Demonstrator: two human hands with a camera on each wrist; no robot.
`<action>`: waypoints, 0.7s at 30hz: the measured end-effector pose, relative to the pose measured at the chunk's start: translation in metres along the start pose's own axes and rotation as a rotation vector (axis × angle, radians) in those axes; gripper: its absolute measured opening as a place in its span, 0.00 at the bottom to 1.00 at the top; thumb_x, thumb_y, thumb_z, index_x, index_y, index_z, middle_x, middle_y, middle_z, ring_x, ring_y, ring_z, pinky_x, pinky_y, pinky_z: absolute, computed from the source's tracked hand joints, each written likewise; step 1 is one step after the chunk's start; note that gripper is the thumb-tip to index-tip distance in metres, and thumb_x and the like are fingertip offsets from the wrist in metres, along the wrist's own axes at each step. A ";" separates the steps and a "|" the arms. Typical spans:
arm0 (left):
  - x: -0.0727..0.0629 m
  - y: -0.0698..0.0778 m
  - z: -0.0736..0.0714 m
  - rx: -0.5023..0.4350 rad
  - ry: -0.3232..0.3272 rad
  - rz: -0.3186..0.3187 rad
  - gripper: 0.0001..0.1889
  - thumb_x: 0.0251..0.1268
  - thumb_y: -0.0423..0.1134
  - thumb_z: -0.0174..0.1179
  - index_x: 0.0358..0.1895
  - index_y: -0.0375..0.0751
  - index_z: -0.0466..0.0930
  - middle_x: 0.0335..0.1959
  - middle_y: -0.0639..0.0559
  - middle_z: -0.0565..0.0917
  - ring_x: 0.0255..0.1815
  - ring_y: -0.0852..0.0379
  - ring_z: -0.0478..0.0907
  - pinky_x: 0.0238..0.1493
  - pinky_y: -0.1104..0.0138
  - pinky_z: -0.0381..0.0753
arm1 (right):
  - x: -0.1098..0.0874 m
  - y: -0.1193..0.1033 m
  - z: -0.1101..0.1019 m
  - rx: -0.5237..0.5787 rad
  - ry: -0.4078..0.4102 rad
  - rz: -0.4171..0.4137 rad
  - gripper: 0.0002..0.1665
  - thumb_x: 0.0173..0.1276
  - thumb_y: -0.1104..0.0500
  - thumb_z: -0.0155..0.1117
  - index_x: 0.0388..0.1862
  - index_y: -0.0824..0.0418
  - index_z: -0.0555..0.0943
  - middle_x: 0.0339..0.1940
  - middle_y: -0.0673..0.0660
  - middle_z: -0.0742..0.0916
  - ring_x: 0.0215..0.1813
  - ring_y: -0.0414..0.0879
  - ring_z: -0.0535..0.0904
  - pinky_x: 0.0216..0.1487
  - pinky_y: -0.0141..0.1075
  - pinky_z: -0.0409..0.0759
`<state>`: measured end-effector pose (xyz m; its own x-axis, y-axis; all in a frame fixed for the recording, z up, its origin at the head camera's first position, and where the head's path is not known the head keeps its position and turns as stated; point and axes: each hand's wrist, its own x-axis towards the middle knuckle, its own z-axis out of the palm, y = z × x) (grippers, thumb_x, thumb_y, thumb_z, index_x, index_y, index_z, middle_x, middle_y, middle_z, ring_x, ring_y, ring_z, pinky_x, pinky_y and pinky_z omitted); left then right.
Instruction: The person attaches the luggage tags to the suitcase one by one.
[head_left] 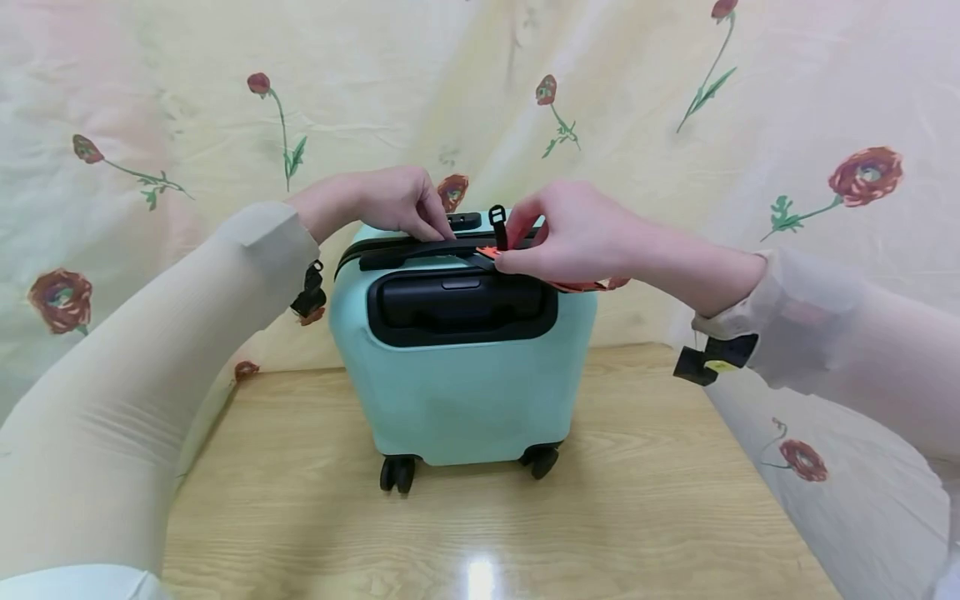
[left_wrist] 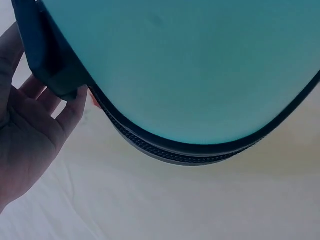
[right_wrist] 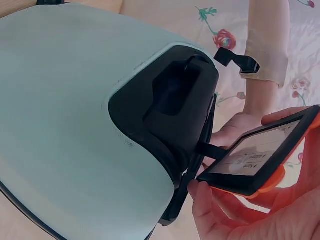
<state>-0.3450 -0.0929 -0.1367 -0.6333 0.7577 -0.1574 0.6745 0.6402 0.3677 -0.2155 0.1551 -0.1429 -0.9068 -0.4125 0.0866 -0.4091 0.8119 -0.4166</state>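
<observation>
A mint-green suitcase [head_left: 465,392] stands upright on its wheels, with a black carry handle [head_left: 397,254] across its top. My left hand [head_left: 401,204] reaches over from behind and grips the handle near its middle; its fingertips are partly hidden. My right hand [head_left: 577,233] pinches a luggage tag [right_wrist: 257,150] by its edges, fingers and thumb on opposite sides. The tag has a black frame, a white printed card and an orange edge. Its black strap [right_wrist: 212,150] runs to the handle, and a strap end with a buckle [head_left: 498,218] sticks up beside my right fingers.
The suitcase rests on a wooden table [head_left: 465,533]. Behind hangs a flower-printed cloth [head_left: 360,83]. A black recessed panel [head_left: 461,304] lies below the handle, and a small lock [head_left: 465,221] sits above it. Small black devices are strapped to both wrists.
</observation>
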 end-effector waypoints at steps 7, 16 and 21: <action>-0.004 0.003 -0.001 0.150 -0.031 -0.015 0.10 0.82 0.38 0.59 0.51 0.42 0.89 0.45 0.45 0.87 0.46 0.51 0.78 0.54 0.62 0.77 | -0.002 0.001 0.017 -0.054 0.066 -0.128 0.16 0.69 0.47 0.70 0.43 0.59 0.81 0.35 0.57 0.87 0.34 0.50 0.81 0.35 0.42 0.78; -0.012 0.019 -0.003 0.205 -0.065 -0.107 0.15 0.89 0.43 0.45 0.57 0.37 0.79 0.52 0.40 0.80 0.50 0.47 0.78 0.57 0.57 0.76 | 0.002 0.001 0.047 -0.134 0.209 -0.259 0.16 0.70 0.56 0.71 0.50 0.64 0.82 0.48 0.61 0.81 0.49 0.52 0.76 0.42 0.43 0.78; -0.012 0.030 -0.002 0.250 -0.010 -0.072 0.14 0.88 0.41 0.45 0.53 0.34 0.77 0.44 0.43 0.76 0.46 0.48 0.74 0.50 0.59 0.71 | 0.007 0.000 0.046 -0.135 0.269 -0.337 0.03 0.70 0.63 0.68 0.40 0.63 0.85 0.38 0.60 0.83 0.40 0.51 0.77 0.38 0.41 0.77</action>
<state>-0.3176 -0.0832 -0.1223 -0.6799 0.7097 -0.1849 0.7017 0.7028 0.1174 -0.2171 0.1330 -0.1835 -0.7077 -0.5552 0.4370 -0.6793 0.7049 -0.2044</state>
